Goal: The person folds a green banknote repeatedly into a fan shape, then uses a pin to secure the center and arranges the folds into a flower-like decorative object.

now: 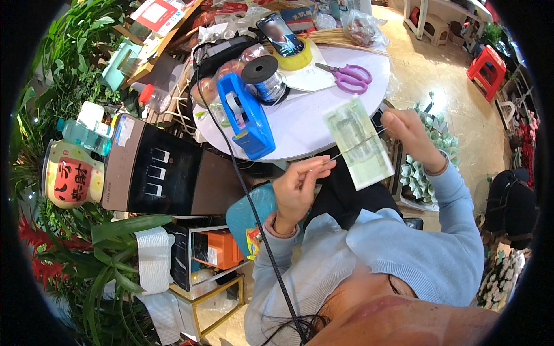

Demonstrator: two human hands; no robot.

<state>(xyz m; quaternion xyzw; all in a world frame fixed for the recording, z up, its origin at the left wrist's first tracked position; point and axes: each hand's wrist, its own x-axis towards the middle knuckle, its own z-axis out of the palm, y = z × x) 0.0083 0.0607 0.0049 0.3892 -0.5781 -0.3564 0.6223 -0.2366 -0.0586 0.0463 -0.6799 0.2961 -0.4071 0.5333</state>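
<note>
A green banknote or small stack of them (370, 166) hangs tilted over my lap, just past the table's near edge. A thin wire or cord (361, 143) crosses its middle. My left hand (298, 181) pinches one end of the wire between thumb and fingertips. My right hand (404, 129), fingers curled in, grips the other end beyond the note's right edge. On the table lie purple-handled scissors (346, 78), a blue tape dispenser (246, 116) and a spool of silvery wire (264, 80).
A phone (280, 34) leans on a yellow tape roll (298, 58) on the round white table (303, 125). A black cable (233, 160) crosses the view. Pale green folded paper cones (415, 173) stand at right; a red stool (487, 71) is farther back.
</note>
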